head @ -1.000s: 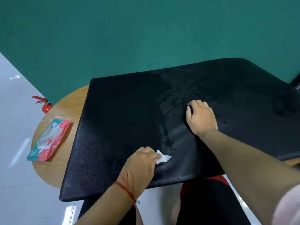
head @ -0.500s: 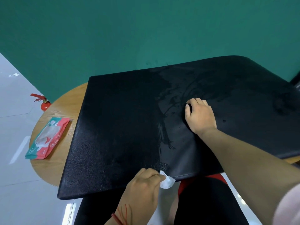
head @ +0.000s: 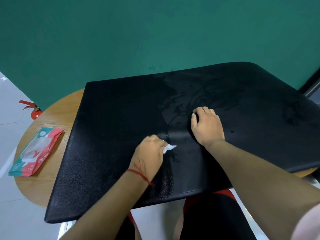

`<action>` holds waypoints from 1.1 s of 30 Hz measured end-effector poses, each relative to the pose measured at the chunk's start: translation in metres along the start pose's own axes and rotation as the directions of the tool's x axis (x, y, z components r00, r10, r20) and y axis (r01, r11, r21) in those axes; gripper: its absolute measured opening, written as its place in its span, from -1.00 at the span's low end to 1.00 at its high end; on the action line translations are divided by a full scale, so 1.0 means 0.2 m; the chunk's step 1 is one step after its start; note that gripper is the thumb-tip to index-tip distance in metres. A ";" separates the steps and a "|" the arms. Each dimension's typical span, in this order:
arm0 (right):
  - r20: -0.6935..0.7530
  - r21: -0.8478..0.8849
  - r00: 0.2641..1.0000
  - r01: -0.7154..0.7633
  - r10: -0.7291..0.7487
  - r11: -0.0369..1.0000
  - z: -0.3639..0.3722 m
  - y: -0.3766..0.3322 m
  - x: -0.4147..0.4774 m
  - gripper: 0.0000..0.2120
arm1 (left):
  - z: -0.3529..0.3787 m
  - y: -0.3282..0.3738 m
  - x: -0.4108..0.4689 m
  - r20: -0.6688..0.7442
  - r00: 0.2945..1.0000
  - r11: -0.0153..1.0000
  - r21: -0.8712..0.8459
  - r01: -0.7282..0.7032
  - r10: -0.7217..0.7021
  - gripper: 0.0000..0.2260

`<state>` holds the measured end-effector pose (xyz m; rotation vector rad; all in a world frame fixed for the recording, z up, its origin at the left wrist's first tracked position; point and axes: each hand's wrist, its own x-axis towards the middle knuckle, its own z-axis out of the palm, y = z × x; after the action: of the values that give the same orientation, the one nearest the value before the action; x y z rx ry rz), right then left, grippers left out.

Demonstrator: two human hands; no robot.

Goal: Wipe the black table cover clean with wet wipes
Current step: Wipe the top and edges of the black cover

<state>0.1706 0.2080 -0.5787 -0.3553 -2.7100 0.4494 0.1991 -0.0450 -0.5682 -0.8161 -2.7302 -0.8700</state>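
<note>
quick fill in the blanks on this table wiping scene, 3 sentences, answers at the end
1. The left hand grips a wipe whose colour is ____.
2. The right hand rests on the cover, whose colour is ____.
3. The pack of wipes lies on the wooden table, to the ____ of the cover.

Missing words: white; black; left
</note>
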 end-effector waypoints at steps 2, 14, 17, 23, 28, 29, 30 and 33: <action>-0.006 0.001 1.000 0.000 0.000 1.000 0.00 0.00 0.00 -0.69 | 0.01 -0.06 0.15 0.059 0.994 0.996 0.010 0.089 -0.089 -0.78; -0.004 0.039 1.000 -0.007 0.008 0.999 0.01 0.01 0.01 -0.69 | -0.06 -0.06 0.33 0.169 0.971 0.982 -0.048 0.180 -0.169 -0.78; -0.010 0.043 1.000 -0.005 0.006 0.999 0.01 0.01 0.01 -0.70 | -0.08 0.01 0.11 0.193 0.979 0.991 -0.107 0.081 -0.059 -0.80; 0.004 0.028 1.000 -0.014 0.014 1.000 -0.01 0.00 0.01 -0.68 | -0.09 0.14 -0.38 0.229 0.970 0.986 -0.163 -0.041 0.078 -0.78; 0.003 0.029 1.000 -0.018 0.018 0.999 -0.01 0.01 0.00 -0.68 | -0.03 0.18 -0.58 0.148 0.979 0.981 -0.158 -0.114 0.138 -0.79; 0.002 0.028 1.000 -0.019 0.019 0.999 -0.01 0.00 0.00 -0.68 | -0.03 0.18 -0.60 0.130 0.980 0.980 -0.153 -0.131 0.152 -0.78; 0.002 0.025 1.000 -0.019 0.019 1.000 0.00 0.00 0.00 -0.68 | -0.02 0.19 -0.61 0.110 0.980 0.979 -0.135 -0.153 0.168 -0.77; 0.004 0.018 1.000 -0.018 0.018 1.000 0.00 0.00 0.00 -0.67 | 0.02 0.24 -0.63 0.041 0.979 0.976 -0.095 -0.195 0.200 -0.77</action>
<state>0.1707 0.2090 -0.5780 -0.3745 -2.7065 0.4797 0.3310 -0.0669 -0.5859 -1.1192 -2.6093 -0.9473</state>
